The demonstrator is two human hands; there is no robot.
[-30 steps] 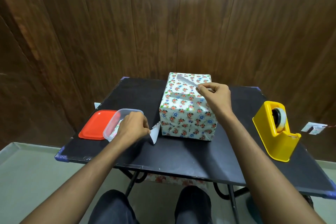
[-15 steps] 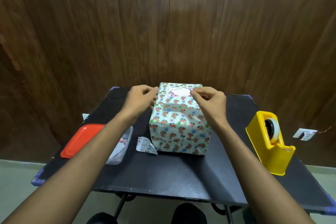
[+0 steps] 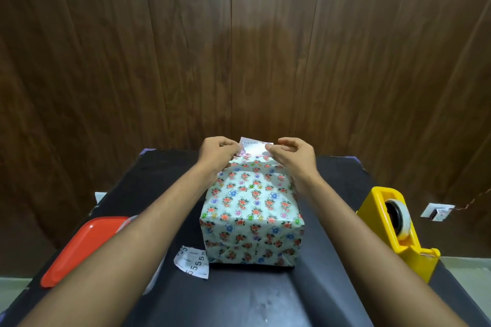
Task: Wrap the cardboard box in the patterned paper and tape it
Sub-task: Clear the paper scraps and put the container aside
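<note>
Red lid point(image 3: 82, 244) at counter point(image 3: 252, 297) left edge. Paper scrap point(image 3: 191, 261) beside box. Left hand point(image 3: 218, 155) pinched label point(image 3: 253, 147) left end. Wrapped box point(image 3: 252, 218) sat mid-counter. Right hand point(image 3: 292, 158) pinched label right end. Dispenser point(image 3: 396, 231) near right edge. Risk: label might stick crooked or crease if ends were pressed unevenly.

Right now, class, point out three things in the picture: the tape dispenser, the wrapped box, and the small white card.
tape dispenser point(image 3: 385, 244): head view, on its yellow side wall.
wrapped box point(image 3: 252, 210): head view, on its floral top face.
small white card point(image 3: 254, 148): head view, on the card's middle, between both hands.
</note>
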